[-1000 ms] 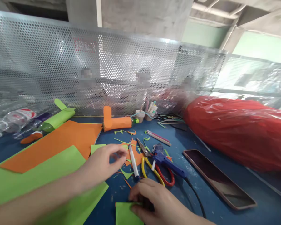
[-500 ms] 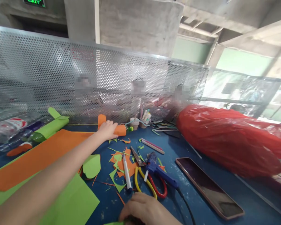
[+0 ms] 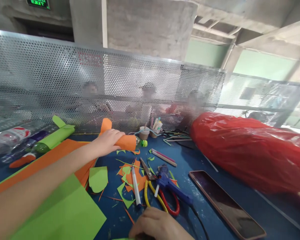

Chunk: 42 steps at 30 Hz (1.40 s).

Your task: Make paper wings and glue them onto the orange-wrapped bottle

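Note:
My left hand (image 3: 109,140) reaches across to the far side and is closed around a bottle wrapped in orange paper (image 3: 127,142). The bottle lies on its side with its green cap to the right; an orange flap stands up behind my hand. At the bottom edge my right hand (image 3: 157,223) has its fingers curled, with a sliver of green paper (image 3: 122,238) at their tips, mostly out of view. Just beyond it are scissors (image 3: 148,171) with red handles, yellow-handled pliers (image 3: 146,195), a blue glue gun (image 3: 175,186) and a white marker (image 3: 135,186).
Orange sheets (image 3: 65,156) and green sheets (image 3: 62,213) lie under my left arm. Paper scraps (image 3: 140,181) cover the middle. A phone (image 3: 227,205) and a red plastic bag (image 3: 245,150) are right; bottles (image 3: 12,136) lie left. Marker cups (image 3: 144,133) stand before a perforated metal screen (image 3: 130,73).
My left hand has lifted the orange-wrapped bottle slightly and drawn it nearer; its neck has shifted right. The right hand stays almost where it was.

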Each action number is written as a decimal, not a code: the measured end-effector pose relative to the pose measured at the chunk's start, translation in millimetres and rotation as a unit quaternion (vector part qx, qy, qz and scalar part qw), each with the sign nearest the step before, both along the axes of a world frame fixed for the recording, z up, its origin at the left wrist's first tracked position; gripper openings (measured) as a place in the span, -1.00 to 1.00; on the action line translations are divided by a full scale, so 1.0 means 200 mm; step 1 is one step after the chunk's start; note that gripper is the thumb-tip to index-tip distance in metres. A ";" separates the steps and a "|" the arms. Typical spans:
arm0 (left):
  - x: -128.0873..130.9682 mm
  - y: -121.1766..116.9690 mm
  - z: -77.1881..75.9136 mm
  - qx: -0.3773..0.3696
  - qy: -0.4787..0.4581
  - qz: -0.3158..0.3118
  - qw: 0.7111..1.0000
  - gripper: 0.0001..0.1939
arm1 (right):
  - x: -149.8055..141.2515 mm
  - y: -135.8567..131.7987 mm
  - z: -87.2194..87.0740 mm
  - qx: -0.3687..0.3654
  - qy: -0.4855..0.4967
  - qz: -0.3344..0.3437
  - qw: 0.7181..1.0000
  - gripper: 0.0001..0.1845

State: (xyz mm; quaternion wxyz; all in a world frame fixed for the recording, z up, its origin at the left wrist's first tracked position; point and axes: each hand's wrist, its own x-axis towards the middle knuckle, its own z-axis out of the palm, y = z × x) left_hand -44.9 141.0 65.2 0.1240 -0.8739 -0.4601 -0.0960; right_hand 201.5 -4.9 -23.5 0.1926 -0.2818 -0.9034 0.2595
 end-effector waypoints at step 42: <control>-0.05 -0.44 0.10 -0.223 0.022 0.042 0.974 -0.55 | 0.35 0.15 0.23 0.141 -0.351 -0.297 0.877 -0.70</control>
